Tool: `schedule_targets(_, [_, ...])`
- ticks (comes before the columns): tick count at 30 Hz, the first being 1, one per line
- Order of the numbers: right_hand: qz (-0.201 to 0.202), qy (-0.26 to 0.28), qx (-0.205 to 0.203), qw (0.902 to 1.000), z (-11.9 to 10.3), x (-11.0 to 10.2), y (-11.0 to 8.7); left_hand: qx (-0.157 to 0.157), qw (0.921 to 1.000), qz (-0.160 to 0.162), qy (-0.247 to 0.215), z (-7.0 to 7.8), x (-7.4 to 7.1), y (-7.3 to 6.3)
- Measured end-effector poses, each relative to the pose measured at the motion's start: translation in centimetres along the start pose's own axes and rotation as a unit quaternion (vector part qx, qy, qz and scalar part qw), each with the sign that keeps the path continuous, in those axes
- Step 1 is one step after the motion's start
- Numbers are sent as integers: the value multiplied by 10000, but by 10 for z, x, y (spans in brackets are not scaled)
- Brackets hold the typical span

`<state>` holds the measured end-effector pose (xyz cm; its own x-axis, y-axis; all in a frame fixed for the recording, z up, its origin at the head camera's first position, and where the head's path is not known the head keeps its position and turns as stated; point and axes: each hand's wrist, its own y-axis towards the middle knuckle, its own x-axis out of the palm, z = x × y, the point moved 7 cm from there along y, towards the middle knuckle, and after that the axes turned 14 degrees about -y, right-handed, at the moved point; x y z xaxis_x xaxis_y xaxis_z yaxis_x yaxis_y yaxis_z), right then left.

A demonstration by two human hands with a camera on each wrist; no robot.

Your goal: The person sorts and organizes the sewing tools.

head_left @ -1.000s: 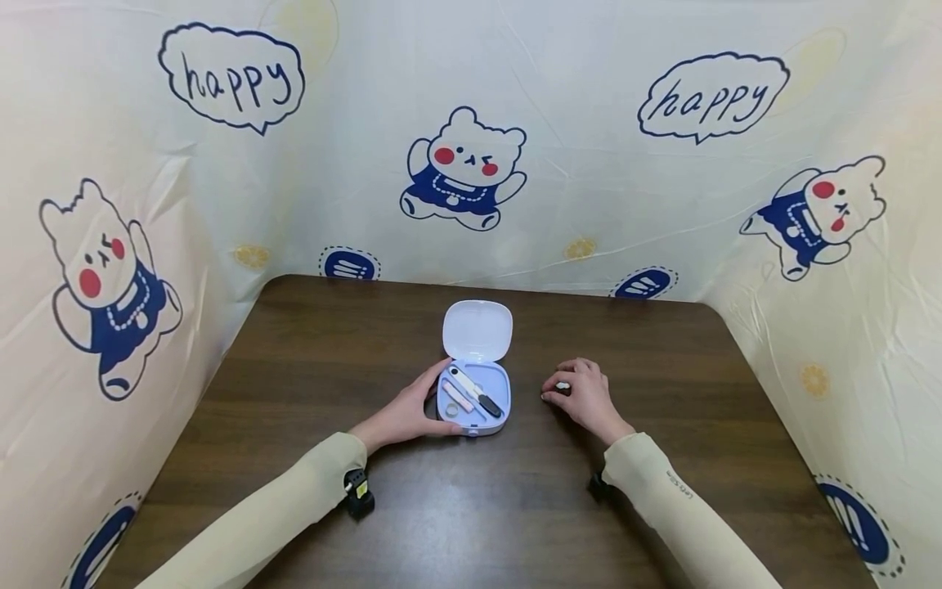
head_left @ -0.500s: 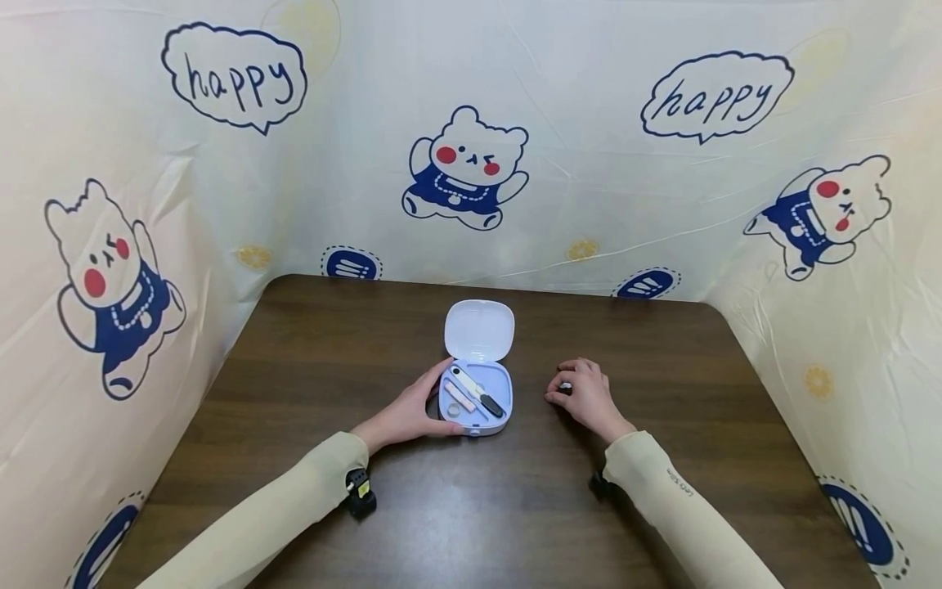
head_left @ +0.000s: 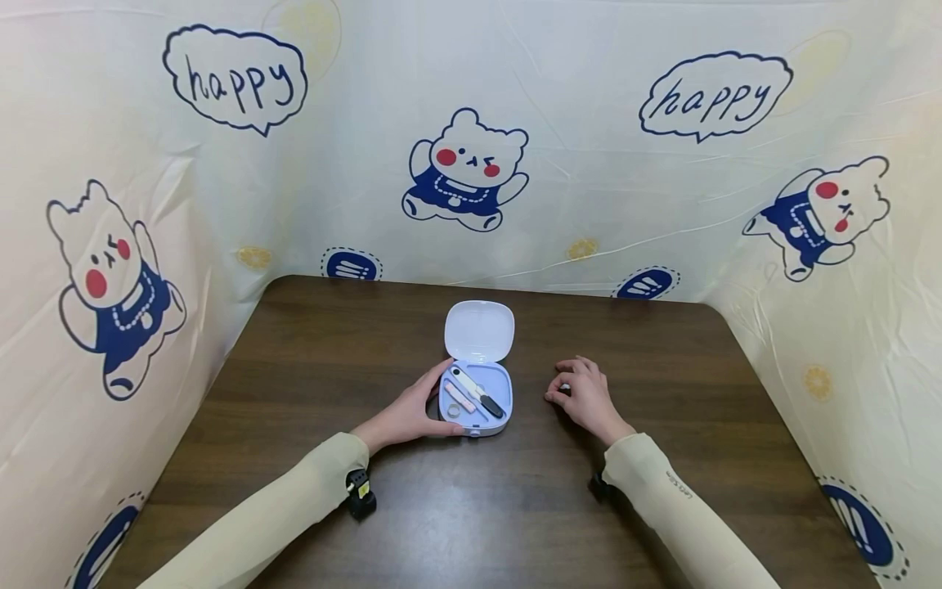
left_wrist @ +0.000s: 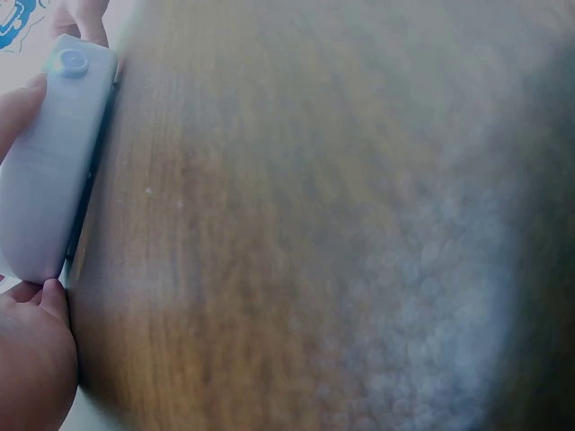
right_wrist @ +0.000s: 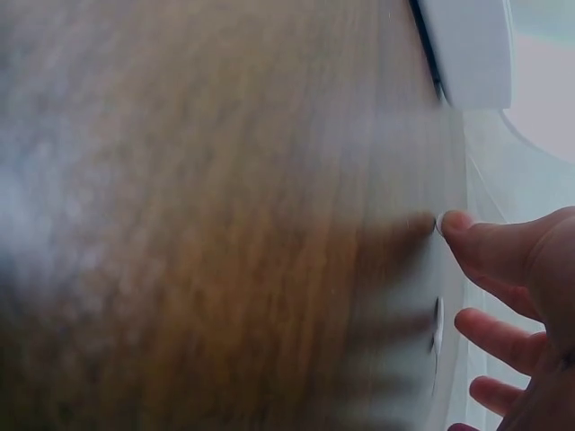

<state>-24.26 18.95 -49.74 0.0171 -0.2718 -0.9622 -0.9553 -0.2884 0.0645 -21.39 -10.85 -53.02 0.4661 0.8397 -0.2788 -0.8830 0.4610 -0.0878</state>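
Note:
A small light-blue case [head_left: 502, 424] stands on the table with its whitish lid [head_left: 479, 330] raised at the back. My left hand [head_left: 407, 415] grips the case's left side, thumb on the front and fingers towards the back. In the left wrist view, the case's front wall [left_wrist: 58, 162] bears a round button. Inside lie a white-and-black slim tool [head_left: 476, 391], a pale pink stick [head_left: 459, 397] and a small ring [head_left: 453, 411]. To the right, my right hand [head_left: 586, 399] pinches a small whitish piece [right_wrist: 439, 224] at the table surface; its kind is mostly hidden.
Near the right fingers, another small white thing [right_wrist: 438, 325] lies on the brown wooden table [head_left: 353, 327]. Pale cloth [head_left: 574, 98] with cartoon prints hangs behind the table and along both sides. A dark camera [head_left: 360, 501] sits on the left wrist.

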Motion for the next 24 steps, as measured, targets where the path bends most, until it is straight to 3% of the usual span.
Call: schedule_targets(24, [672,664,-402,9947,-32,-15,2,13,10000,-16,0,1,1,0])
